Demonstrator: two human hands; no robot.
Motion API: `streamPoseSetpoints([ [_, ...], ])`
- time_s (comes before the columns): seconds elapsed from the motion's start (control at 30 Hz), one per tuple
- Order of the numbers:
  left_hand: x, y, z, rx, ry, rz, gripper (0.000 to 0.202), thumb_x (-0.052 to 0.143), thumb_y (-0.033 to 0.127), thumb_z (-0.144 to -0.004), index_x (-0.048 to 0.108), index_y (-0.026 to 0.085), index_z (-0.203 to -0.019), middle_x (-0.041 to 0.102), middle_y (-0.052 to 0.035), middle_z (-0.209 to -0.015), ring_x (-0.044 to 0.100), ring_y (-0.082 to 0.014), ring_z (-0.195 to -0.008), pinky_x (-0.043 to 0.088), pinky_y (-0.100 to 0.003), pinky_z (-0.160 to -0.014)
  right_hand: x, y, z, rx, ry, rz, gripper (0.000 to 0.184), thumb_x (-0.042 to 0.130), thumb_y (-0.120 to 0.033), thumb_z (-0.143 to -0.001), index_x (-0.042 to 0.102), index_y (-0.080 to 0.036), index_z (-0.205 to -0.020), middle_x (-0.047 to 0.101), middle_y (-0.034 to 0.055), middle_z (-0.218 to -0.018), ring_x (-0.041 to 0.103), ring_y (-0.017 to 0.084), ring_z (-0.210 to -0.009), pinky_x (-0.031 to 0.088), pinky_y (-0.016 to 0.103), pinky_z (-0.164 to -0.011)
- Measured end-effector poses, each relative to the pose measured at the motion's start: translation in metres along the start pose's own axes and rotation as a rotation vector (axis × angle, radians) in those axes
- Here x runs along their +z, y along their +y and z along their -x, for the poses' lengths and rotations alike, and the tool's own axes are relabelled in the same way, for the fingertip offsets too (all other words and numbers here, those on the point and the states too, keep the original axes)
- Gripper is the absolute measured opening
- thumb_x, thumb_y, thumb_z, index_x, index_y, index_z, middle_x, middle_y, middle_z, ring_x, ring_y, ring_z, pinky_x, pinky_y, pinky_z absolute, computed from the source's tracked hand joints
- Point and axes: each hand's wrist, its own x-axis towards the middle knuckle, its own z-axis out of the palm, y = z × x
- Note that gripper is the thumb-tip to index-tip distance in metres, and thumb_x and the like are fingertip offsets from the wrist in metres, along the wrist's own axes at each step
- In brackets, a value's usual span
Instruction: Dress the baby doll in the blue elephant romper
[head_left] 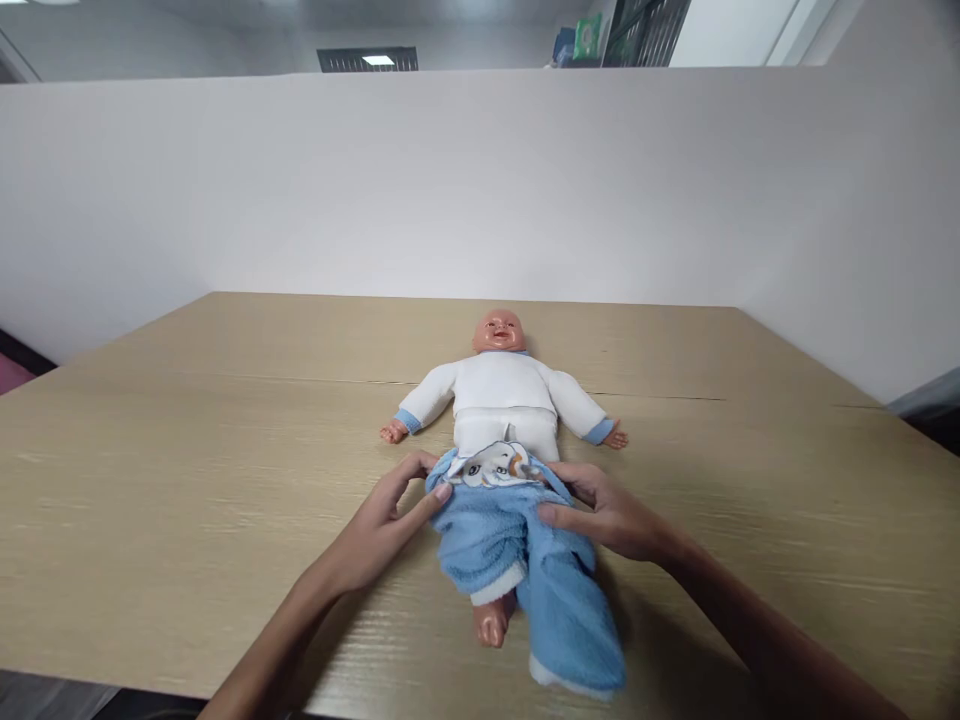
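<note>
Lying between left grip (391, 515) and right grip (600, 508), blue trousers (517, 520) seem pinched.

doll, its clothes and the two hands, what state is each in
Doll: on its back, arms spread
White top: worn, sleeves reaching the wrists
Blue pants: partway up, below the waist
Visible foot: bare, out of the hem
Left hand: gripping the pants' side
Right hand: gripping their other side
</note>
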Motion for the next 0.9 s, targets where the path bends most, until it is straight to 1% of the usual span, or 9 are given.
streamPoseSetpoints([
  [0.13, -0.001, 0.012, -0.015, 0.015, -0.044, -0.111, 0.039, 0.050, 0.058, -0.110, 0.058, 0.026, -0.130, 0.060, -0.0055, -0.126, 0.055, -0.0246, -0.123, 0.042, -0.038, -0.112, -0.006, 0.014, 0.003, 0.085, -0.040, -0.290, 0.047, 0.086, -0.047, -0.089, 0.070, -0.019, -0.123, 0.066, -0.0009, -0.099, 0.059, 0.013, -0.086, 0.048, 0.022, -0.077],
  [0.27, 0.004, 0.031, -0.036, 0.142, -0.007, -0.287, 0.046, 0.051, 0.057, -0.109, 0.052, 0.029, -0.145, 0.055, -0.0083, -0.148, 0.046, -0.0274, -0.141, 0.035, -0.044, -0.123, -0.004, 0.020, 0.007, 0.061, 0.024, -0.518, 0.064, 0.088, -0.044, -0.086, 0.063, -0.023, -0.140, 0.071, 0.0033, -0.118, 0.067, 0.018, -0.102, 0.055, 0.027, -0.091],
  [0.37, 0.010, 0.049, -0.061, 0.293, -0.139, -0.439, 0.052, 0.056, 0.060, -0.106, 0.055, 0.028, -0.147, 0.053, -0.0092, -0.157, 0.043, -0.0303, -0.147, 0.034, -0.047, -0.125, -0.001, 0.018, 0.009, 0.065, 0.102, -0.613, 0.069, 0.089, -0.042, -0.085, 0.059, -0.023, -0.145, 0.072, 0.0062, -0.124, 0.070, 0.020, -0.105, 0.058, 0.031, -0.095],
  [0.43, 0.012, 0.060, -0.081, 0.352, -0.276, -0.520, 0.056, 0.063, 0.068, -0.100, 0.065, 0.023, -0.134, 0.064, -0.0108, -0.142, 0.053, -0.0332, -0.135, 0.041, -0.048, -0.117, 0.000, 0.017, 0.008, 0.071, 0.135, -0.637, 0.070, 0.089, -0.042, -0.085, 0.058, -0.023, -0.145, 0.072, 0.0074, -0.125, 0.071, 0.020, -0.103, 0.059, 0.030, -0.092],
  [0.53, 0.011, 0.069, -0.111, 0.252, -0.520, -0.434, 0.059, 0.076, 0.072, -0.087, 0.070, 0.019, -0.113, 0.073, -0.0058, -0.107, 0.066, -0.0281, -0.101, 0.052, -0.041, -0.093, -0.001, 0.017, 0.007, 0.058, 0.119, -0.607, 0.072, 0.090, -0.042, -0.084, 0.058, -0.022, -0.145, 0.071, 0.0078, -0.124, 0.068, 0.019, -0.101, 0.058, 0.026, -0.086],
  [0.63, 0.011, 0.068, -0.130, 0.180, -0.704, -0.171, 0.050, 0.087, 0.055, -0.083, 0.071, 0.020, -0.115, 0.074, -0.0018, -0.106, 0.068, -0.0229, -0.096, 0.052, -0.033, -0.087, -0.008, 0.022, 0.006, 0.059, 0.063, -0.507, 0.067, 0.089, -0.048, -0.086, 0.061, -0.021, -0.141, 0.069, 0.0058, -0.116, 0.064, 0.017, -0.098, 0.054, 0.024, -0.083],
  [0.73, 0.016, 0.062, -0.135, 0.182, -0.759, -0.017, 0.046, 0.090, 0.041, -0.081, 0.069, 0.021, -0.116, 0.073, -0.0022, -0.111, 0.068, -0.0220, -0.102, 0.052, -0.031, -0.091, -0.021, 0.027, 0.009, 0.115, 0.031, -0.388, 0.050, 0.078, -0.059, -0.095, 0.070, -0.016, -0.120, 0.065, 0.0027, -0.098, 0.057, 0.012, -0.084, 0.048, 0.020, -0.075],
  [0.8, 0.021, 0.059, -0.133, 0.150, -0.756, 0.033, 0.049, 0.093, 0.039, -0.078, 0.066, 0.022, -0.115, 0.072, -0.0014, -0.110, 0.068, -0.0215, -0.103, 0.052, -0.031, -0.091, -0.028, 0.029, 0.013, 0.149, -0.030, -0.351, 0.048, 0.076, -0.061, -0.095, 0.072, -0.014, -0.107, 0.063, 0.0023, -0.094, 0.054, 0.011, -0.080, 0.046, 0.019, -0.072],
  [0.9, 0.027, 0.058, -0.131, 0.092, -0.754, -0.006, 0.052, 0.097, 0.042, -0.072, 0.063, 0.022, -0.106, 0.068, 0.0017, -0.095, 0.065, -0.0184, -0.088, 0.050, -0.026, -0.074, -0.031, 0.027, 0.018, 0.178, -0.039, -0.451, 0.049, 0.082, -0.060, -0.090, 0.072, -0.015, -0.106, 0.065, 0.0027, -0.094, 0.055, 0.011, -0.079, 0.046, 0.019, -0.072],
])
